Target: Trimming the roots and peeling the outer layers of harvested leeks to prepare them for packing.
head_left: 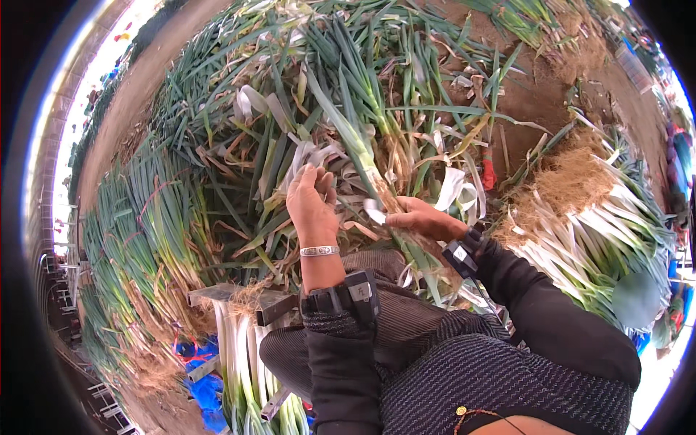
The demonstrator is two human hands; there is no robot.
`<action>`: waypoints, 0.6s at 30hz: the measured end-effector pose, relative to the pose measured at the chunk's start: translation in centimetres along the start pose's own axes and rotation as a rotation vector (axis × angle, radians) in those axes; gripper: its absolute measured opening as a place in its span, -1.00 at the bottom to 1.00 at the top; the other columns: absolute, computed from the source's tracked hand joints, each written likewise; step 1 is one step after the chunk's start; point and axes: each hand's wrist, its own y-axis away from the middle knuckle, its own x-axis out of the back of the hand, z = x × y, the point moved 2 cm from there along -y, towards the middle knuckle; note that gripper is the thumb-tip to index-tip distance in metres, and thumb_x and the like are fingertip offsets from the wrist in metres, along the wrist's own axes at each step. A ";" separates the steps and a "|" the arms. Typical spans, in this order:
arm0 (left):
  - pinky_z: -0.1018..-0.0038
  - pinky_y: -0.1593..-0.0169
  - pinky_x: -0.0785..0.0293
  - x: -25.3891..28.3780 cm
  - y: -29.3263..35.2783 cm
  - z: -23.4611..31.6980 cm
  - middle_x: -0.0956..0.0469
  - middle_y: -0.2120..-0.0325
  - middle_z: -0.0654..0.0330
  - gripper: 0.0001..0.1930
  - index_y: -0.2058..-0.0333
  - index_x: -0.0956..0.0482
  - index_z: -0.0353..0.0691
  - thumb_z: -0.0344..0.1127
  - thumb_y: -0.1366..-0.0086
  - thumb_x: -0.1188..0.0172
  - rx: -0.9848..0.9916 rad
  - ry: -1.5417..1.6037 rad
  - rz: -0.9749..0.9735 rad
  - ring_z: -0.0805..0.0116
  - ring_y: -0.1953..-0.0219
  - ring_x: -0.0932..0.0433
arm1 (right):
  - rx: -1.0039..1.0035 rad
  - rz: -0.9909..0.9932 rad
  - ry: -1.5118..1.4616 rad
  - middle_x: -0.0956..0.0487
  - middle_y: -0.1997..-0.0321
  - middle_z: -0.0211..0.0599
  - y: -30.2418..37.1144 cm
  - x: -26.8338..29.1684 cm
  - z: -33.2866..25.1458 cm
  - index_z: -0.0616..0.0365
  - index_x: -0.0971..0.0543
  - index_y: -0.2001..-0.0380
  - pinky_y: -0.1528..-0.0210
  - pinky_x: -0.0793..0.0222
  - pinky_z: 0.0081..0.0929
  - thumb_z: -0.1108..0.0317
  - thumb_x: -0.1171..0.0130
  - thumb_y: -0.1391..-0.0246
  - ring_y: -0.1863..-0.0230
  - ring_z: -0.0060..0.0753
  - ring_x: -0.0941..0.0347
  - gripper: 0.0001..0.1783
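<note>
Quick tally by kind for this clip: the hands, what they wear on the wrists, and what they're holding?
Hands: 2 (left hand, right hand)
Black wrist devices: 2 ()
Silver bracelet: 1
Leek held in both hands: 1
Total: 6

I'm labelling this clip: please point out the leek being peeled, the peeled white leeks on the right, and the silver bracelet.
leek being peeled [357, 148]: head view, pale stalk above the hands.
peeled white leeks [580, 246]: head view, white stalks mid-pile.
silver bracelet [319, 251]: head view, band across the left wrist.
</note>
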 end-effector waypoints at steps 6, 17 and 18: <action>0.48 0.33 -0.39 0.5 -0.3 -0.8 -0.56 0.33 0.30 -0.78 0.15 -0.52 -0.12 -0.20 -0.29 -0.19 0.082 -0.049 -0.021 0.44 0.33 -0.57 | 0.194 0.028 0.246 -0.46 0.24 -0.33 5.7 -3.8 -4.9 0.28 -0.36 -0.04 0.19 -0.35 -0.48 0.19 -0.22 -0.12 0.22 -0.54 -0.37 -0.48; 0.35 0.10 -0.50 0.5 1.7 -0.7 -0.50 0.14 0.21 -0.54 0.01 -0.46 -0.28 -0.32 -0.14 -0.39 -0.138 0.038 -0.233 0.34 0.13 -0.50 | 0.392 0.093 0.680 -0.54 0.14 -0.02 6.2 -3.8 2.4 0.21 -0.26 -0.12 0.23 -0.45 -0.23 0.13 -0.30 0.00 0.18 -0.07 -0.53 -0.30; 0.36 0.09 -0.50 1.1 1.5 -0.7 -0.51 0.14 0.20 -0.53 0.01 -0.45 -0.29 -0.33 -0.13 -0.39 -0.122 0.035 -0.251 0.34 0.13 -0.50 | 0.013 0.022 0.265 -0.50 0.00 -0.10 5.3 -4.3 0.3 0.25 -0.23 -0.20 0.09 -0.44 -0.42 0.20 -0.25 -0.08 0.04 -0.27 -0.47 -0.30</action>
